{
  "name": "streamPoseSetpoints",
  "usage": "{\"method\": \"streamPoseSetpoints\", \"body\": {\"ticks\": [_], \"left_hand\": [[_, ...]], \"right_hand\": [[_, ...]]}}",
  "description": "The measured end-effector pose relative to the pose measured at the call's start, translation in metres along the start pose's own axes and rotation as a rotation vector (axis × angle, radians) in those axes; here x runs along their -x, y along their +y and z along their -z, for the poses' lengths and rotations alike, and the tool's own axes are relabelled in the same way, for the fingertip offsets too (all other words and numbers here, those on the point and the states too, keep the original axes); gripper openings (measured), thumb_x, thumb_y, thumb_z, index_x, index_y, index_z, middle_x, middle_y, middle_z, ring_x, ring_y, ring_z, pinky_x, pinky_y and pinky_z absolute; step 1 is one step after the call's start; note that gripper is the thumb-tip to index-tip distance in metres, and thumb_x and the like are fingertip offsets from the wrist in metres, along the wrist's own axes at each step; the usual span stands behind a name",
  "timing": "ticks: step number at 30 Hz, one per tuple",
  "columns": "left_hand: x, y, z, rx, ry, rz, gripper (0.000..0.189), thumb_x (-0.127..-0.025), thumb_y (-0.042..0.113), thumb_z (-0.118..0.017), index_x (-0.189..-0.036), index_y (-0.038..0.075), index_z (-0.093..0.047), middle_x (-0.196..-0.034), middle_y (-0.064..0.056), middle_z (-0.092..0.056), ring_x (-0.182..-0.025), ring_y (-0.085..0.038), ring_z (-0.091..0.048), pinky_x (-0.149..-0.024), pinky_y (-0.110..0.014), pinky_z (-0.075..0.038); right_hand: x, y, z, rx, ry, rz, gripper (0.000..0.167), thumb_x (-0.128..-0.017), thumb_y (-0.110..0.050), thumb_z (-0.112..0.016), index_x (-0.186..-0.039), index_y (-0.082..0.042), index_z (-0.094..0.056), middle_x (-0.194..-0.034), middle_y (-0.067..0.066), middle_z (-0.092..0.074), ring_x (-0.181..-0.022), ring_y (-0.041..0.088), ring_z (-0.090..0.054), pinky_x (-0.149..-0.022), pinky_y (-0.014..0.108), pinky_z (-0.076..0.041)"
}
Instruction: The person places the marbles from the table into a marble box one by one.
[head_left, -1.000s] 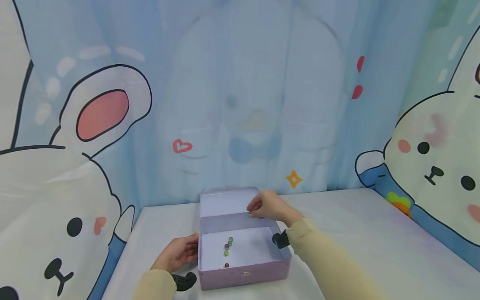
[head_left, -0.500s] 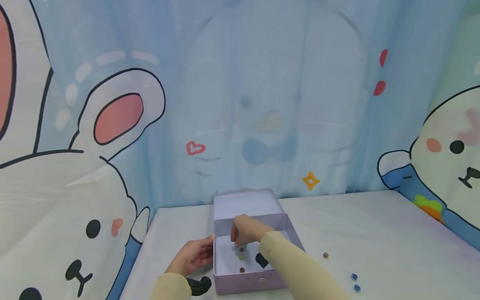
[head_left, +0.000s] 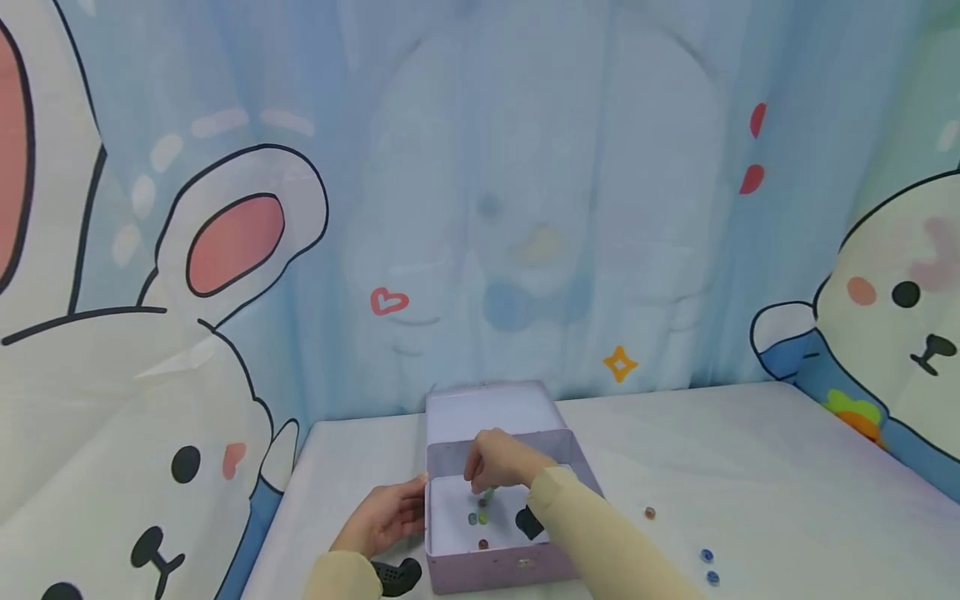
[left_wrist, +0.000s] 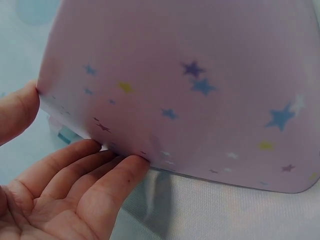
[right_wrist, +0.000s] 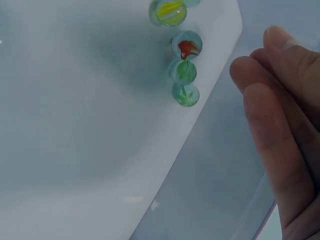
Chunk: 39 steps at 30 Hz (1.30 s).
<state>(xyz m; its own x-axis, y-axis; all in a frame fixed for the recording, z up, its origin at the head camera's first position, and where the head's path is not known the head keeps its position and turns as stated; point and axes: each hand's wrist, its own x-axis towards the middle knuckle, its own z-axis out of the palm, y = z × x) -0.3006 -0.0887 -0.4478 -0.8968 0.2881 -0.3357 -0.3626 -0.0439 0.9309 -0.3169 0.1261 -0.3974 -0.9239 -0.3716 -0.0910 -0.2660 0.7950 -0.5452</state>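
A lilac tin box (head_left: 501, 575) with a star print stands on the table, its lid (head_left: 491, 412) tipped back. My left hand (head_left: 390, 514) touches the box's left side; in the left wrist view its thumb and fingertips rest along the edges of the star-printed wall (left_wrist: 200, 120). Over the box's inside hovers my right hand (head_left: 501, 460), fingers loosely bent with nothing seen between them. Several glass marbles lie on the white floor below: a yellow marble (right_wrist: 171, 12), a red-brown marble (right_wrist: 187, 45) and two green marbles touching in a line, plus a pale marble (head_left: 472, 518) and a brown marble (head_left: 483, 544).
To the right of the box, a brown marble (head_left: 650, 513) and two blue marbles (head_left: 707, 555) lie on the white-covered table (head_left: 750, 467). A blue curtain (head_left: 525, 208) with cartoon rabbits hangs behind and at both sides.
My right hand came from the lid's hinge side, down and left over the marbles. A pale marble now shows beside the yellow-green one. The left hand stays at the box's side.
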Motion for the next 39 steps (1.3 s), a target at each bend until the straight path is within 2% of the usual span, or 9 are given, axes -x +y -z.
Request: {"method": "streamPoseSetpoints", "body": {"ticks": [7, 14, 19, 24, 29, 39], "left_hand": [[-0.002, -0.009, 0.001, -0.002, -0.008, -0.004, 0.062, -0.106, 0.032, -0.057, -0.141, -0.017, -0.046, -0.141, -0.034, -0.056, -0.122, -0.035, -0.065, -0.107, -0.050, -0.053], [-0.002, -0.012, 0.005, -0.005, 0.006, 0.014, 0.063, -0.105, 0.032, -0.058, -0.141, -0.018, -0.045, -0.139, -0.034, -0.058, -0.120, -0.034, -0.066, -0.106, -0.049, -0.054], [0.000, -0.009, 0.005, -0.014, 0.035, 0.014, 0.064, -0.105, 0.033, -0.059, -0.140, -0.018, -0.046, -0.140, -0.035, -0.056, -0.121, -0.036, -0.066, -0.106, -0.050, -0.054], [0.002, -0.005, 0.007, -0.025, 0.047, 0.003, 0.065, -0.104, 0.033, -0.061, -0.140, -0.019, -0.045, -0.141, -0.037, -0.054, -0.124, -0.039, -0.064, -0.106, -0.051, -0.053], [0.002, -0.003, 0.005, -0.012, 0.044, 0.005, 0.064, -0.104, 0.032, -0.060, -0.140, -0.019, -0.046, -0.141, -0.036, -0.055, -0.122, -0.037, -0.065, -0.107, -0.052, -0.053], [-0.001, -0.001, -0.002, -0.006, 0.047, 0.016, 0.063, -0.104, 0.031, -0.061, -0.140, -0.018, -0.046, -0.141, -0.036, -0.055, -0.120, -0.036, -0.066, -0.107, -0.051, -0.052]], "right_hand": [[0.017, 0.022, 0.015, -0.143, 0.100, 0.061, 0.012, -0.082, 0.000, -0.082, -0.093, 0.001, -0.078, -0.081, 0.003, -0.076, -0.073, 0.011, -0.069, -0.066, 0.028, -0.061], [0.042, 0.049, 0.054, -0.155, 0.190, 0.054, 0.016, -0.087, -0.005, -0.080, -0.101, 0.001, -0.079, -0.090, 0.006, -0.079, -0.082, 0.014, -0.074, -0.073, 0.029, -0.062], [0.070, 0.080, 0.091, -0.148, 0.246, -0.009, 0.019, -0.089, -0.006, -0.077, -0.106, 0.001, -0.077, -0.097, 0.009, -0.079, -0.087, 0.018, -0.074, -0.076, 0.034, -0.063], [0.099, 0.117, 0.112, -0.119, 0.297, -0.148, 0.021, -0.089, -0.009, -0.078, -0.108, 0.001, -0.076, -0.099, 0.008, -0.078, -0.089, 0.022, -0.074, -0.079, 0.038, -0.064], [0.123, 0.148, 0.106, -0.120, 0.308, -0.279, 0.022, -0.089, -0.009, -0.078, -0.109, 0.001, -0.075, -0.097, 0.007, -0.078, -0.090, 0.026, -0.074, -0.081, 0.040, -0.064], [0.151, 0.179, 0.074, -0.172, 0.300, -0.374, 0.020, -0.087, -0.005, -0.079, -0.106, 0.000, -0.076, -0.091, 0.004, -0.077, -0.082, 0.017, -0.070, -0.078, 0.037, -0.064]]}}
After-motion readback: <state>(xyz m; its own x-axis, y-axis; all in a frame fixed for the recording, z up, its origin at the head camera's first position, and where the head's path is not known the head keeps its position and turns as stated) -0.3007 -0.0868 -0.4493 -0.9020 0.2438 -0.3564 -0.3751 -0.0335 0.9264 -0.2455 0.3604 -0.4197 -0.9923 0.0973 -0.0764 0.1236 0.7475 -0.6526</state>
